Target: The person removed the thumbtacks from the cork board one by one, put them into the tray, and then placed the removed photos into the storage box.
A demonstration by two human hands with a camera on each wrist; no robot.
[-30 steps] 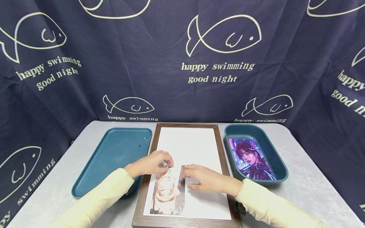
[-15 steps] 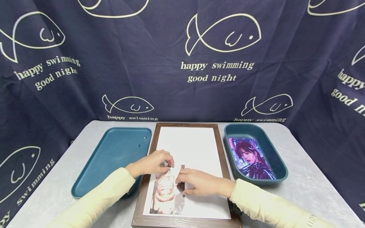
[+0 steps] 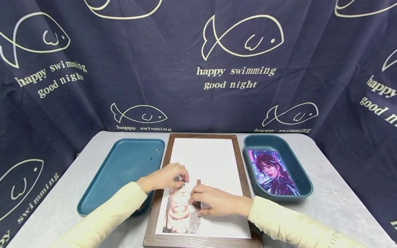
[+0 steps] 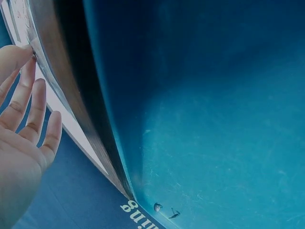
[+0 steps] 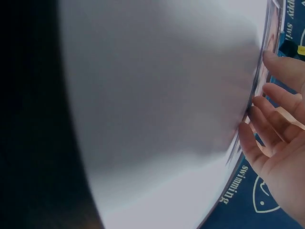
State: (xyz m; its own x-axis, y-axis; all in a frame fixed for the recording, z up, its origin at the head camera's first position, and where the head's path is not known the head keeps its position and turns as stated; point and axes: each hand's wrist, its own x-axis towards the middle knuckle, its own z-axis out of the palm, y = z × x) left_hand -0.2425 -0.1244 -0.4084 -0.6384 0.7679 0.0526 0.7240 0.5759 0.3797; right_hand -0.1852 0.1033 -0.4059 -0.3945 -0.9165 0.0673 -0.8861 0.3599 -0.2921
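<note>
A glossy photo print of a tabby cat [image 3: 178,215] lies on the white board inside a brown wooden frame [image 3: 201,240], towards its lower left. My left hand [image 3: 169,176] is at the photo's top edge. Its thumb and index finger pinch a small dark pin-like piece [image 4: 34,56], mostly hidden by the fingertips, while the other fingers spread loosely. On the photo's right side my right hand [image 3: 214,200] rests its fingertips, with the fingers bent a little and apart. In the right wrist view those fingers [image 5: 271,119] touch the print's surface.
Left of the frame lies a shallow teal tray [image 3: 124,175] with two small pin-like pieces [image 3: 158,150] near its far right side. To the right stands a deeper teal bin [image 3: 297,172], holding a purple portrait print [image 3: 273,172]. A dark blue fish-patterned curtain [image 3: 186,51] hangs behind.
My right hand has moved left and slightly nearer, further over the photo's right side. My left hand has stayed at the top edge, and the photo lies in the same place.
</note>
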